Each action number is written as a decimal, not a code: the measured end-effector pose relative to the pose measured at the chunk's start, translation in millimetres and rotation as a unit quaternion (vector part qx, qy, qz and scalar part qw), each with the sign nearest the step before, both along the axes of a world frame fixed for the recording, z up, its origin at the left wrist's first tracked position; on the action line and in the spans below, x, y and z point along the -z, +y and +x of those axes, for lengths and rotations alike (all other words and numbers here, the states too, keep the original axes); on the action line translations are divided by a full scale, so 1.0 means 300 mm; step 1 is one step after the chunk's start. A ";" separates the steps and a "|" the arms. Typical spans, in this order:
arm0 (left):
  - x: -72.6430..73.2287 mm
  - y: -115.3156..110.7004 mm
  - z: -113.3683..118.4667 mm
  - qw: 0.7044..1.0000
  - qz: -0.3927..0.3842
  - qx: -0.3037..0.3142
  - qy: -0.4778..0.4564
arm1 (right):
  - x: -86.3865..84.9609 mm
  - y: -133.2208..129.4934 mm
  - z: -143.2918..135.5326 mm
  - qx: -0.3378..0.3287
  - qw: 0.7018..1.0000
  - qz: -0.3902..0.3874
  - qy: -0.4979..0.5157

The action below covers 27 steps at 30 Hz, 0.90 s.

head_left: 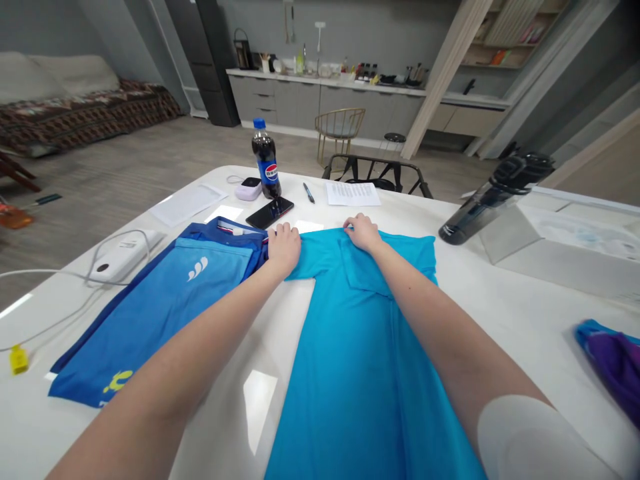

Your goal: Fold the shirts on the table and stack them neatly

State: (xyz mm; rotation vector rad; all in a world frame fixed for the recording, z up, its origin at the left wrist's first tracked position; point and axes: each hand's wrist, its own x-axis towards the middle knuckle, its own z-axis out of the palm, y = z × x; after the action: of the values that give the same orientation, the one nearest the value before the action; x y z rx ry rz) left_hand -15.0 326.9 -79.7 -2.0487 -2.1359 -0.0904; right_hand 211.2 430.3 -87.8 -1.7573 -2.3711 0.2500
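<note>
A turquoise T-shirt (350,373) lies spread on the white table, its sleeves toward the far side and one side partly folded over. My left hand (284,250) is closed at the end of its left sleeve. Near the collar, my right hand (363,232) pinches the shirt's upper edge with curled fingers. Left of my left hand lies a folded blue shirt (165,300) with a white leaf-like mark and a yellow-green print; its collar end reaches that hand.
Beyond the shirts are a cola bottle (267,160), a phone (270,213), a pen (309,193) and printed paper (353,194). A power strip (123,257) with cables sits left. On the right stand a dark tumbler (480,207), a white box (565,247) and purple-blue cloth (613,360).
</note>
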 end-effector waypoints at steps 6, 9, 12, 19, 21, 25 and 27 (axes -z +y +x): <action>-0.045 -0.007 -0.039 0.998 -0.058 -0.009 -0.015 | -0.007 -0.006 0.005 -0.016 1.000 0.010 0.016; -0.155 -0.023 -0.073 0.991 -0.106 -0.002 -0.078 | -0.027 -0.012 0.027 -0.015 0.997 0.024 0.071; -0.317 -0.057 -0.054 0.948 -0.123 0.073 -0.285 | -0.052 -0.011 0.062 -0.022 0.985 0.038 0.168; -0.489 -0.126 0.418 0.717 -0.219 0.202 -0.630 | -0.108 0.002 0.271 -0.029 0.907 -0.021 0.419; -0.430 -0.096 0.559 0.709 -0.244 0.226 -0.622 | -0.101 -0.013 0.396 0.016 0.889 -0.044 0.456; -0.247 0.041 0.664 0.876 -0.126 0.245 -0.396 | -0.056 -0.126 0.654 0.156 0.881 -0.033 0.446; -0.158 0.113 0.650 0.937 -0.078 0.268 -0.210 | -0.038 -0.224 0.730 0.154 0.908 -0.019 0.390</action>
State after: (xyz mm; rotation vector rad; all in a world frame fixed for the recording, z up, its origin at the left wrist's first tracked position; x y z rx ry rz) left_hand 180.2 360.9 -32.2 -2.8746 -1.7489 -0.4833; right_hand 430.3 363.2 -76.3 -1.5939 -1.5117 0.7822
